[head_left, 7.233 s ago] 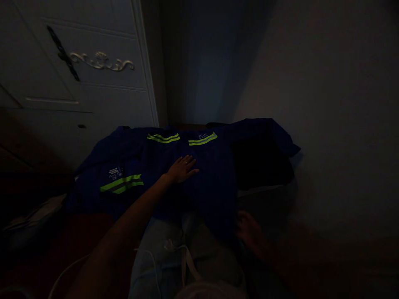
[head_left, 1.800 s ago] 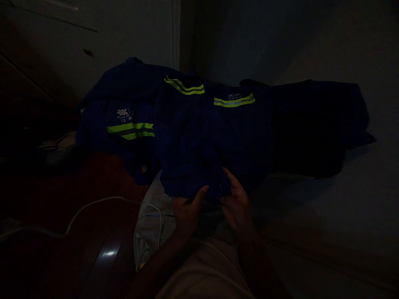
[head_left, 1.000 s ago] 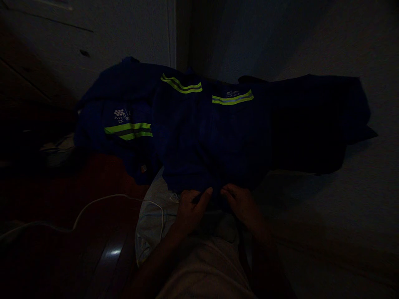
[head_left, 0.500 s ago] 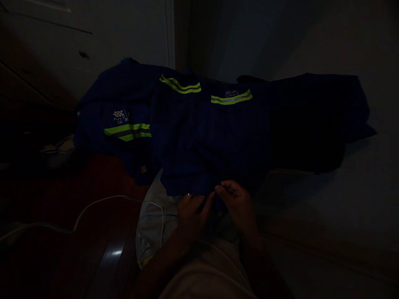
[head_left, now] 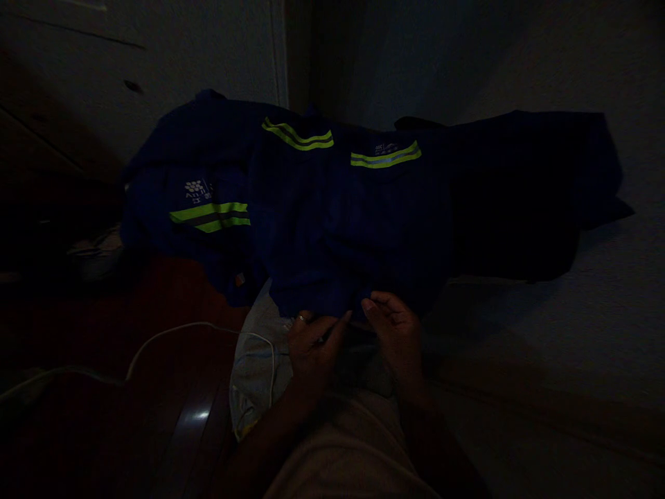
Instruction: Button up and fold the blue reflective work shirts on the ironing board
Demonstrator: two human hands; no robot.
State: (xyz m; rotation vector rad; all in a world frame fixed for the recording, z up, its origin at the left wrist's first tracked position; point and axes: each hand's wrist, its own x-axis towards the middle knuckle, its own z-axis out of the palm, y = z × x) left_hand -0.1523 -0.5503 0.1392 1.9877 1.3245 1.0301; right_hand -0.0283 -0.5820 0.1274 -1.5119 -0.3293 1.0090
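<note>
A dark blue work jacket (head_left: 322, 215) with yellow-green reflective strips lies spread out before me, its lower edge towards my body. Both hands are at that edge, close together. My left hand (head_left: 316, 346), with a ring on one finger, is closed on the hem. Just to its right, my right hand (head_left: 397, 333) pinches the edge between thumb and forefinger. More blue cloth with a white logo and a reflective strip (head_left: 210, 217) lies at the left; dim light hides whether it is a separate garment.
A white cable (head_left: 192, 324) runs over the dark red floor (head_left: 171, 360) on the left and across a pale, rounded surface (head_left: 254, 374) under the cloth. A black shape (head_left: 514, 229) lies at the right, by the wall (head_left: 613, 312). A pale panel (head_left: 208, 48) stands behind.
Both hands have shifted slightly up in the picture, the left one also a little to the left. The jacket's hem has moved up with them; both hands still grip it.
</note>
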